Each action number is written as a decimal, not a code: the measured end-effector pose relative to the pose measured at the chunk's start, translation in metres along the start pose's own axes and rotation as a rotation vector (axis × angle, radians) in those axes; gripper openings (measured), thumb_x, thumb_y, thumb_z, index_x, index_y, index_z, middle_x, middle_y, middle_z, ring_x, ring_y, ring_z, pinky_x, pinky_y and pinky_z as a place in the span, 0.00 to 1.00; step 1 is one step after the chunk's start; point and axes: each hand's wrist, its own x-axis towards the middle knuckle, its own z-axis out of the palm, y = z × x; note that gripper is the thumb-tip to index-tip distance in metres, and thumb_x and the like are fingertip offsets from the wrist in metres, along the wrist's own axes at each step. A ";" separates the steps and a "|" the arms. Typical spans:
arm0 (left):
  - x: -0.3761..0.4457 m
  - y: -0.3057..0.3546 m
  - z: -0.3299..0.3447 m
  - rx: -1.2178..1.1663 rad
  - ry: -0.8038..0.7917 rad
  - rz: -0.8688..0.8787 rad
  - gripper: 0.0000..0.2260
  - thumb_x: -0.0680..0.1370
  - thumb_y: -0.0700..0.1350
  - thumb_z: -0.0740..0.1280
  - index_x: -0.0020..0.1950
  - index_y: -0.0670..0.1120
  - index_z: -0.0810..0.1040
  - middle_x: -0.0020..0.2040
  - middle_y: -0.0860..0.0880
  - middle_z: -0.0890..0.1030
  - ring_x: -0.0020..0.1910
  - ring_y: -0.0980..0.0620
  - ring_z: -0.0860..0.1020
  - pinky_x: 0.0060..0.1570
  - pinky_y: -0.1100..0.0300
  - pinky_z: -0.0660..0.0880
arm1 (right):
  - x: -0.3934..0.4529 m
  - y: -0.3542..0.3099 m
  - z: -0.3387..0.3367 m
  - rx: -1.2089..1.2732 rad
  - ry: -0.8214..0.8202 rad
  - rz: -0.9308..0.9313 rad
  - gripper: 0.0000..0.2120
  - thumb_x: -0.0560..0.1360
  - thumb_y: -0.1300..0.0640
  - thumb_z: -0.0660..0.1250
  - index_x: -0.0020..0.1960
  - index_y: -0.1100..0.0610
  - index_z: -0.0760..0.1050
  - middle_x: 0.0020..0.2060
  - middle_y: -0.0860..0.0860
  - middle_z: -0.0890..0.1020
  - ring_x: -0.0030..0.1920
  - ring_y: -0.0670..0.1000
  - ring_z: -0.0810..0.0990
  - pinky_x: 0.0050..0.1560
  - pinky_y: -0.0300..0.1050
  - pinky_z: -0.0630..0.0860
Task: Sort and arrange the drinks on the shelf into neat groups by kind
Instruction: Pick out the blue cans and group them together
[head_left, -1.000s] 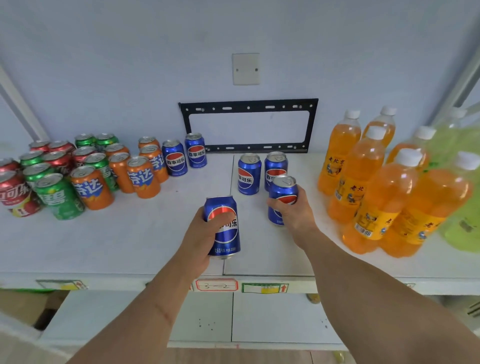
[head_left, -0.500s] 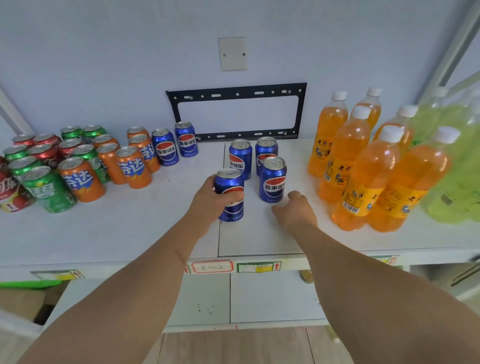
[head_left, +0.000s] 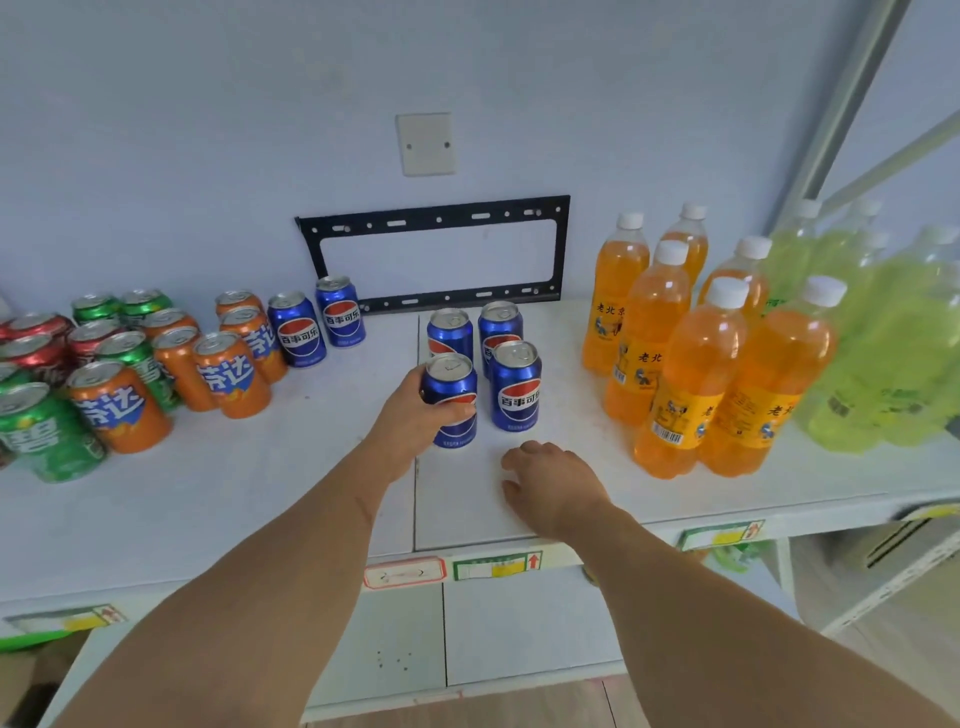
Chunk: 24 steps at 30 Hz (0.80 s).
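My left hand (head_left: 415, 415) grips a blue Pepsi can (head_left: 451, 397) standing on the white shelf (head_left: 260, 493), front left of a square of blue cans. Beside it stands a second blue can (head_left: 517, 387), with two more (head_left: 451, 332) (head_left: 500, 327) behind. My right hand (head_left: 550, 480) hovers low over the shelf just in front of them, fingers loosely curled, holding nothing. Two further Pepsi cans (head_left: 297, 330) (head_left: 340, 312) stand farther left by the orange cans.
Orange Fanta cans (head_left: 228, 374), green Sprite cans (head_left: 41, 431) and red cola cans (head_left: 36, 345) crowd the left. Orange soda bottles (head_left: 691, 374) and pale green bottles (head_left: 883, 338) fill the right. A black bracket (head_left: 436, 254) hangs on the back wall.
My left hand carried its can forward and set it down beside the other blue cans. My right hand let go of its can and drew back toward the shelf's front.
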 end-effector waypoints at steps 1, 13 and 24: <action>0.001 -0.001 0.000 -0.002 -0.003 -0.002 0.31 0.71 0.41 0.78 0.69 0.52 0.68 0.60 0.54 0.76 0.61 0.51 0.76 0.57 0.56 0.74 | 0.000 -0.001 0.002 0.002 0.006 -0.011 0.17 0.80 0.50 0.56 0.67 0.53 0.72 0.60 0.51 0.77 0.58 0.54 0.75 0.58 0.47 0.72; -0.039 0.000 -0.084 0.864 0.187 0.057 0.23 0.80 0.56 0.65 0.73 0.49 0.69 0.71 0.49 0.73 0.67 0.48 0.73 0.65 0.54 0.70 | 0.021 -0.075 -0.006 -0.044 0.044 -0.182 0.14 0.80 0.52 0.57 0.62 0.55 0.74 0.56 0.53 0.78 0.55 0.55 0.77 0.56 0.49 0.76; -0.040 0.013 -0.210 1.366 0.287 0.407 0.19 0.81 0.56 0.60 0.68 0.49 0.74 0.65 0.48 0.77 0.63 0.48 0.74 0.57 0.55 0.72 | 0.089 -0.189 -0.039 0.087 0.120 -0.050 0.17 0.82 0.50 0.56 0.68 0.52 0.70 0.62 0.52 0.75 0.58 0.53 0.76 0.56 0.49 0.77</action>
